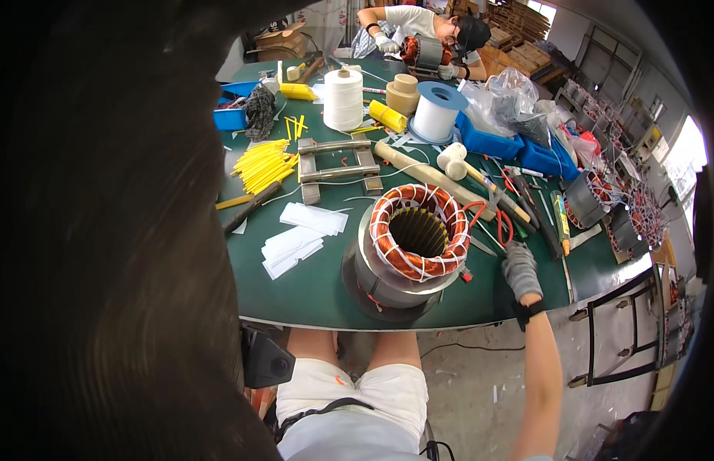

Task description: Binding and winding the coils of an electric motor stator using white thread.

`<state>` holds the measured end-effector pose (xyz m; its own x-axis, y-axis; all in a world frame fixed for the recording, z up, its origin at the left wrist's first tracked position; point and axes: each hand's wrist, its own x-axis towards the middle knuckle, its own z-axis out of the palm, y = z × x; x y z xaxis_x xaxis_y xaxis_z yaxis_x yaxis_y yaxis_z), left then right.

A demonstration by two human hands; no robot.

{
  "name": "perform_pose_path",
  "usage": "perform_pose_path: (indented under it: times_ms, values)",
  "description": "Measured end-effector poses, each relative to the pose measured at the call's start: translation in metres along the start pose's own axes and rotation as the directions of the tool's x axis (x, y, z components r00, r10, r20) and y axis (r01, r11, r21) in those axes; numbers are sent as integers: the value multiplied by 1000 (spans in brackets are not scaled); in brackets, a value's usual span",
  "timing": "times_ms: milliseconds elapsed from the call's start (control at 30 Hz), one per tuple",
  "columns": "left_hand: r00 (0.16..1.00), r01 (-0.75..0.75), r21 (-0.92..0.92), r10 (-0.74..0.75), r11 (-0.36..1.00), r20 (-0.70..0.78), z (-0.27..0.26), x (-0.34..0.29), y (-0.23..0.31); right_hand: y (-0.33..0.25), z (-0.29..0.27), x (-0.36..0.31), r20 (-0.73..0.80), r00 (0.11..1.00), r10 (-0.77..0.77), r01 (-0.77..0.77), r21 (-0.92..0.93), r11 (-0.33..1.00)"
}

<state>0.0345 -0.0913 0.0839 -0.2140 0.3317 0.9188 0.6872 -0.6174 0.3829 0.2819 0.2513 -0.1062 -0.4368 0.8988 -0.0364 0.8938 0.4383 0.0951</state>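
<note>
My right hand (520, 272), in a grey glove with a black band at the wrist, is over the right part of the green table. Its fingertips are at the red handle loops of a pair of scissors (505, 228); whether they grip it I cannot make out. To the left of that hand a motor stator (388, 265) stands upright, its copper winding (381, 244) laced with white cord and yellow strips lining the bore. My left hand is out of sight; a large dark shape covers the left side.
White paper sheets (303, 238), yellow strips (263, 165) and a metal stand (340, 167) lie left of the stator. Mallets (452, 163), spools (436, 115) and blue bins (545, 157) are beyond it. Across the table a person (418, 23) handles another stator. A metal frame (622, 326) stands at right.
</note>
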Motion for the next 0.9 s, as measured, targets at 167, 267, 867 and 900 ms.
perform_pose_path:
  times_ms: [167, 267, 867, 900]
  values:
    - [1000, -1, -44, 0, 999, -13, 15, 3, -6, 85, 18, -55, -481, 858, 183, 334, 791, 513]
    - [1000, 4, 28, -4, 1000, -22, 9, 0, -2, 1, -113, -133, -562, 827, -12, 537, 784, 310]
    - [998, -4, 5, 4, 1000, -69, 14, -2, -1, -29, -187, -225, -941, 193, 278, 977, 209, 28]
    - [997, -6, 2, 6, 1000, -71, 14, -2, -1, -23, -187, -229, -940, 203, 273, 975, 219, 29]
